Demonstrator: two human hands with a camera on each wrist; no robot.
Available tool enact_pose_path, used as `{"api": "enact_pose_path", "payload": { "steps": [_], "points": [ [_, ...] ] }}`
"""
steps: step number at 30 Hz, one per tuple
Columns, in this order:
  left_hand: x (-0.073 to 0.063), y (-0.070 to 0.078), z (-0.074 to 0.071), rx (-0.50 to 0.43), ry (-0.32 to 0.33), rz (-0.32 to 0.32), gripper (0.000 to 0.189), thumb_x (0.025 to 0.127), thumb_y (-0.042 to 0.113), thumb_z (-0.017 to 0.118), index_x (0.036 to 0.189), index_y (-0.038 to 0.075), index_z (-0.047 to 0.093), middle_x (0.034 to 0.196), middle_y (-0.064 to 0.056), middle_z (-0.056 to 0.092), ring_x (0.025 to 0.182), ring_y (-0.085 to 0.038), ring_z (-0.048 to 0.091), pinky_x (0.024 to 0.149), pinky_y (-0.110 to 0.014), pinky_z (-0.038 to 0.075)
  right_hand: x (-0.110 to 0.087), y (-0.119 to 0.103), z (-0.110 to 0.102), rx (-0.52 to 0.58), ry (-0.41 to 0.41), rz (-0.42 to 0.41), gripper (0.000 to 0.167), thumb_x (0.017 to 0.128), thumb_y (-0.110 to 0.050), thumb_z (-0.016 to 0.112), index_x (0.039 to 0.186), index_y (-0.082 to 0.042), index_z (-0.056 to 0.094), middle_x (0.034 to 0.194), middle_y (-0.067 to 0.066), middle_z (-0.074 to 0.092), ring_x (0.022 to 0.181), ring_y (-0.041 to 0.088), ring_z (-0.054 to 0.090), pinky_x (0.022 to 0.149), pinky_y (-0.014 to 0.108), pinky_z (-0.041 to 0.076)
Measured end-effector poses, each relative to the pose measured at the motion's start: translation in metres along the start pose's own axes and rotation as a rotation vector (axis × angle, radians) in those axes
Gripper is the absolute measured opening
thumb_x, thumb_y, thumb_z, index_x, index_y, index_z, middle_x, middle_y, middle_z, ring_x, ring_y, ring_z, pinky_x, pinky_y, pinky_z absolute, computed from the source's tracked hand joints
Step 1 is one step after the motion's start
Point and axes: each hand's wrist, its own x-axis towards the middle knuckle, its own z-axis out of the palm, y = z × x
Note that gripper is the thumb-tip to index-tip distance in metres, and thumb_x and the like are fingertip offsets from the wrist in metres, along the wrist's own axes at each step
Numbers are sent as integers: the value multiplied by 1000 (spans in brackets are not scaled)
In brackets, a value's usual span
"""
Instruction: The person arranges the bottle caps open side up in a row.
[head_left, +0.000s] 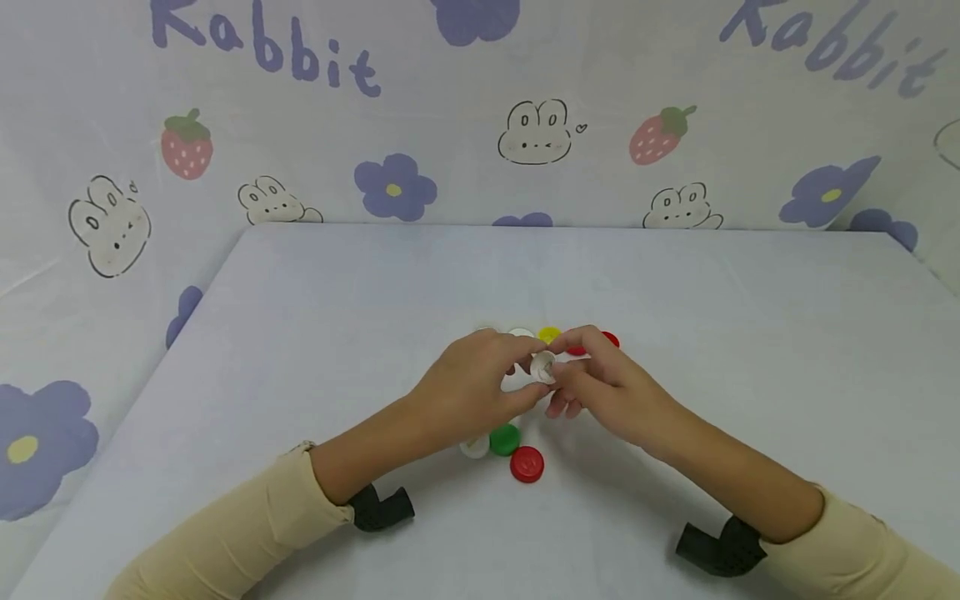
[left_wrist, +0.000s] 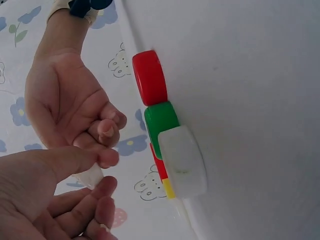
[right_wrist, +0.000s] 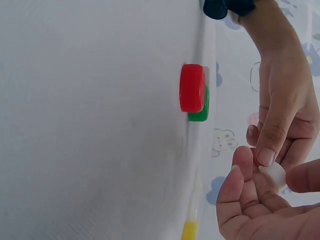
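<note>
Over the middle of the table, both hands meet at a small white cap [head_left: 543, 367], its hollow side facing up toward the head camera. My left hand [head_left: 476, 383] pinches it between thumb and fingers. My right hand [head_left: 611, 383] holds its other side, with the thumb at the hollow. In the left wrist view the cap [left_wrist: 92, 176] is partly covered by fingers; the right wrist view shows its pale edge [right_wrist: 274, 175] between the fingertips. Below the hands lie a green cap [head_left: 505, 440], a red cap [head_left: 527, 464] and a white cap [head_left: 475, 447], close together.
Behind the hands lies a row of caps, among them a white one [head_left: 521, 332], a yellow one [head_left: 550, 335] and a red one [head_left: 611, 339]. Black devices [head_left: 386, 510] sit at both wrists. A patterned cloth [head_left: 465, 108] hangs behind the white table [head_left: 375, 275].
</note>
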Motion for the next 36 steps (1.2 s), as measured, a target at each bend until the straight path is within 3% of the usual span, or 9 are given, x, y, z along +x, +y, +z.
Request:
{"api": "enact_pose_path", "payload": {
  "steps": [3, 6, 11, 15, 22, 29, 36],
  "points": [
    [-3, -1, 0, 6, 39, 0, 35, 93, 24, 77, 125, 11, 69, 100, 2, 72, 96, -17, 62, 77, -28, 51, 2, 0, -2, 86, -17, 47, 29, 106, -12, 49, 129, 3, 43, 94, 21, 70, 86, 28, 70, 80, 34, 55],
    [-5, -4, 0, -2, 58, 6, 35, 91, 23, 80, 122, 11, 69, 98, 2, 71, 93, -16, 62, 76, -27, 51, 3, 3, -3, 67, -15, 32, 26, 104, -8, 53, 127, 4, 49, 95, 22, 68, 81, 28, 67, 76, 33, 56],
    [-7, -10, -2, 0, 15, -10, 31, 86, 20, 83, 113, 10, 71, 92, 3, 68, 87, -15, 61, 73, -25, 50, 8, 9, -1, -154, 16, -63, 20, 96, -2, 66, 116, -2, 65, 90, 10, 65, 74, 23, 60, 66, 29, 52],
    [-8, -14, -4, 44, -54, -51, 30, 84, 23, 84, 108, 12, 72, 88, 4, 67, 82, -12, 60, 69, -25, 49, 13, 8, 3, -380, 6, -141, 21, 89, -3, 76, 109, -9, 73, 87, -3, 65, 76, 17, 60, 67, 28, 52],
    [-6, -23, -8, 125, -112, -75, 27, 84, 23, 85, 104, 11, 72, 86, 4, 68, 79, -13, 59, 70, -27, 49, 31, 4, 11, -574, -61, -179, 27, 83, -4, 82, 109, -5, 74, 83, -6, 67, 75, 10, 61, 68, 25, 55],
    [3, -38, -12, 174, -119, -84, 25, 82, 22, 87, 99, 11, 73, 81, 6, 68, 78, -14, 63, 73, -29, 50, 51, 4, 13, -639, -92, -180, 21, 84, -5, 82, 104, -3, 75, 82, -2, 69, 77, 14, 63, 70, 26, 54],
    [11, -47, -18, 212, -183, -170, 22, 85, 25, 84, 99, 12, 74, 79, 6, 66, 76, -14, 60, 70, -30, 49, 70, 1, 17, -648, -116, -128, 23, 86, -9, 82, 107, -3, 75, 84, 0, 70, 80, 16, 63, 72, 26, 54]
  ]
}}
